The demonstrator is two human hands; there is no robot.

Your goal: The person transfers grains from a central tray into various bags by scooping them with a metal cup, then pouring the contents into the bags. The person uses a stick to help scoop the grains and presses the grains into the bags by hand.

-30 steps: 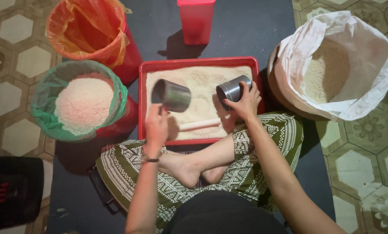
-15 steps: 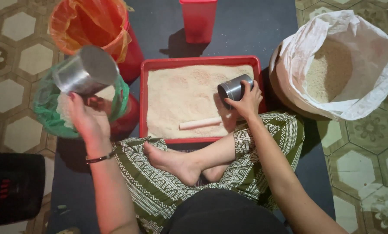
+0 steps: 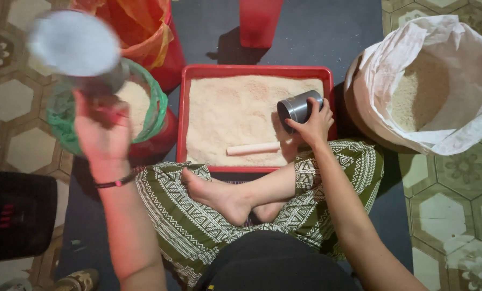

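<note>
You sat cross-legged on a dark mat with a big white sack of rice open at your right, well apart from your hands. Straight ahead lay the red tray, filled with pale rice in a level bed, and a short wooden stick rested on the grain near the tray's near edge. At your left stood a bucket lined with a green bag, partly filled with rice, and behind it an orange-lined bucket.

Your left hand was raised over the green-lined bucket, fingers wrapped around a metal measuring cup; the cup was blurred, so I could not tell whether it was full or empty, or how it was tipped. Your right hand lay at the tray's right side, fingers curled around a smaller metal cup lying tilted on the rice, mouth toward the tray's middle.

I judged this to be the transfer step: grain scooped from the tray and carried to the green-lined bucket. The next move called for holding the raised cup squarely over that bucket's mouth before tipping, so nothing spilled onto the mat.
</note>
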